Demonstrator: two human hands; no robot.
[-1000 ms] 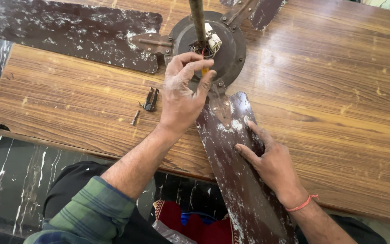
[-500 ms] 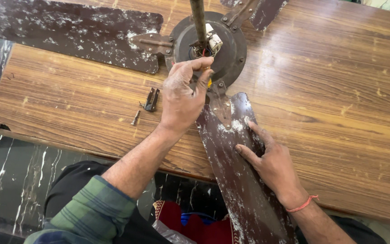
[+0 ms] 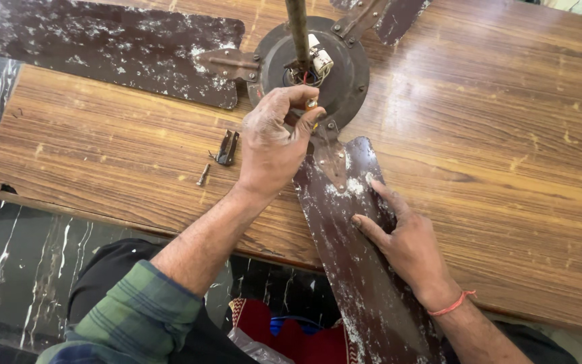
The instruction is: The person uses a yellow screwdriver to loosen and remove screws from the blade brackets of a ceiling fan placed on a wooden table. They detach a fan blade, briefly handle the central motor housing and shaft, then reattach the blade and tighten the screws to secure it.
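A wooden table (image 3: 506,168) with a streaked brown grain carries a dismantled ceiling fan (image 3: 318,64) near its far edge; one brown, paint-flecked blade (image 3: 355,263) overhangs the near edge. Toward the near left corner lie a small dark metal bracket (image 3: 226,147) and, just beside it, a screw (image 3: 203,175).

left hand (image 3: 274,145) turned slightly on the screwdriver (image 3: 311,104), fingers (image 3: 298,94) curled tighter than a second ago

The left arm (image 3: 190,253) wears a rolled green plaid sleeve (image 3: 133,310); the right wrist (image 3: 449,303) has an orange thread band (image 3: 451,307).
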